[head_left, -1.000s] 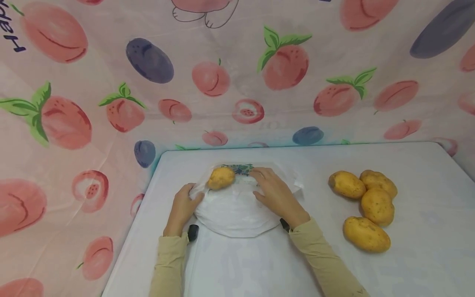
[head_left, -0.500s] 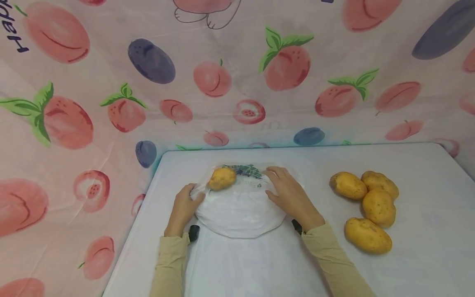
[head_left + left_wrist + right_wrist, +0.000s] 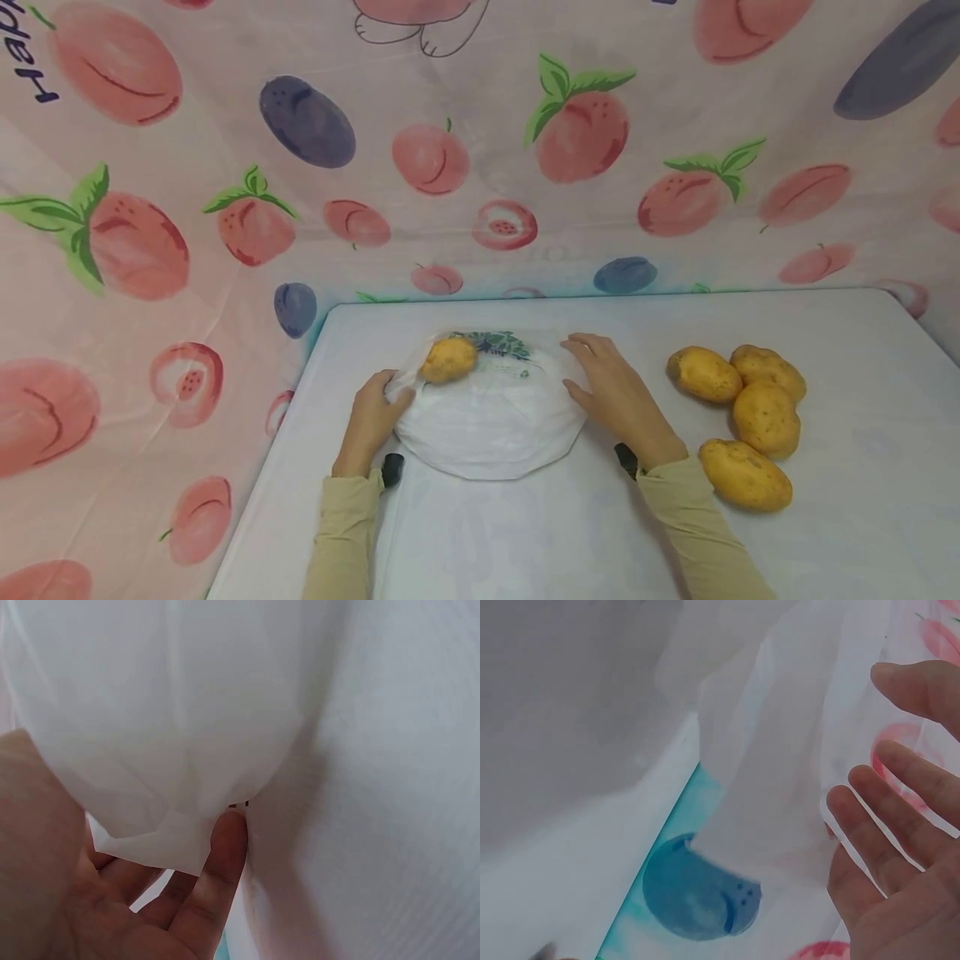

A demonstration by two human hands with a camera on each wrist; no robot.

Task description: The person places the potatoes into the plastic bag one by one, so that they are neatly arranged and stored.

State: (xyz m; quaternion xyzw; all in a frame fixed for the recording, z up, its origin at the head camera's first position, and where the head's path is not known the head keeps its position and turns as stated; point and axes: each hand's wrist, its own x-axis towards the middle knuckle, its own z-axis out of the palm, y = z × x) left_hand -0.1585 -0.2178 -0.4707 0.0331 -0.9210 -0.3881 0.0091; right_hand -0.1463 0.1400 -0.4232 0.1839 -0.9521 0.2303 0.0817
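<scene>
A white plastic bag (image 3: 487,429) with a green and blue printed pattern (image 3: 501,344) lies spread on the table. One potato (image 3: 450,360) shows at the bag's upper left, beside the print. My left hand (image 3: 372,417) holds the bag's left edge; in the left wrist view its fingers (image 3: 217,889) curl under the white plastic. My right hand (image 3: 618,396) is beside the bag's right edge, fingers spread and pointing toward it. In the right wrist view that hand (image 3: 904,855) has nothing in its palm, and the bag's loose plastic (image 3: 772,772) hangs near the fingertips.
Several potatoes (image 3: 765,419) lie grouped on the right of the white table (image 3: 525,546), beyond my right hand. A fruit-printed cloth (image 3: 480,175) rises behind the table's back edge and along its left side.
My right hand has moved right, off the top of the bag to its right edge, uncovering more of the print. My left hand and the potato in front of it stay in place.
</scene>
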